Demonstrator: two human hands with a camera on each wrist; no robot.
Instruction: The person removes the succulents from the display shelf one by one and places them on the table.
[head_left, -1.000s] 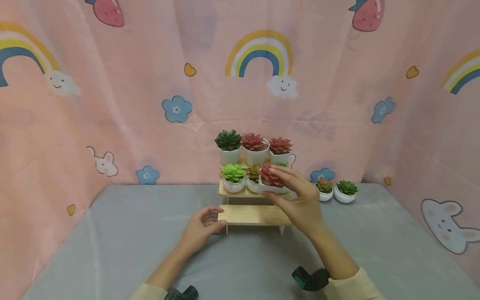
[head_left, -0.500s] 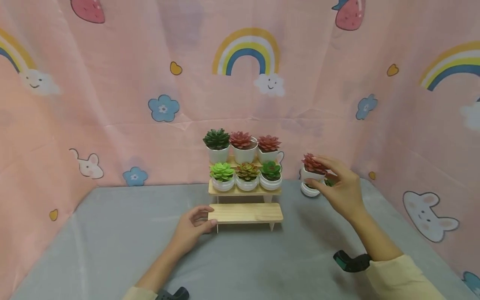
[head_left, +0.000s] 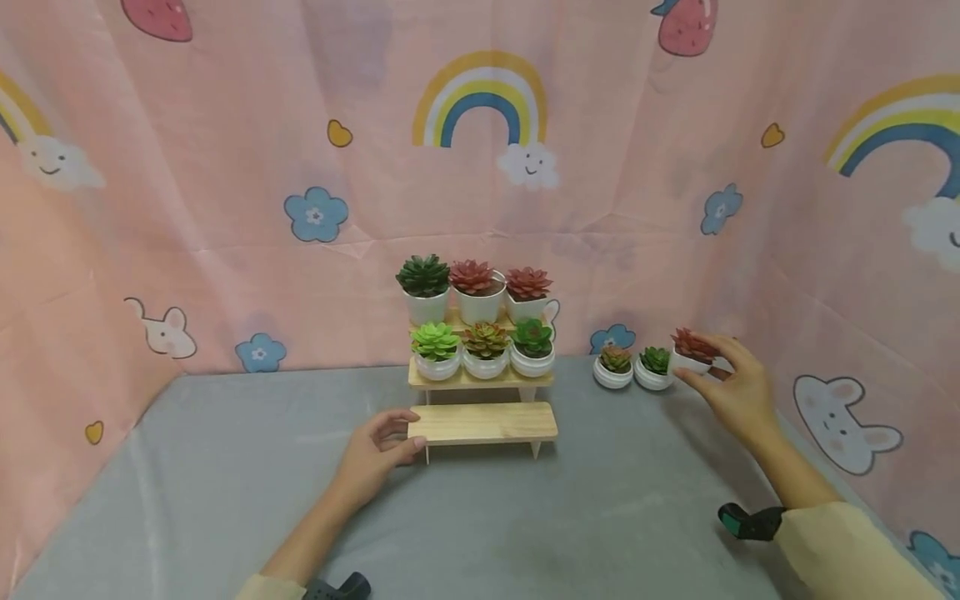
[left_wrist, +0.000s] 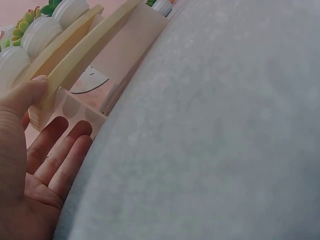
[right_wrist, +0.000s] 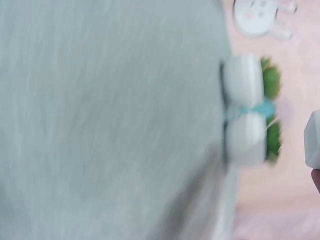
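Pinching a red succulent in a white pot [head_left: 686,356] between thumb and fingertips of the right grip [head_left: 738,392], holding it just off the counter [head_left: 600,500], well to the right of the wooden stand [head_left: 480,383]. Clasping the left end of the stand's lowest shelf [head_left: 487,423] with the left grip [head_left: 369,457], pressing its thumb on top. Showing, nearer to the stand's right side, a green succulent [head_left: 655,364] and an orange-tinged succulent [head_left: 614,364] on the counter; showing six more potted succulents [head_left: 485,364] higher on the stand and a rainbow-printed pink cloth [head_left: 375,308] behind it
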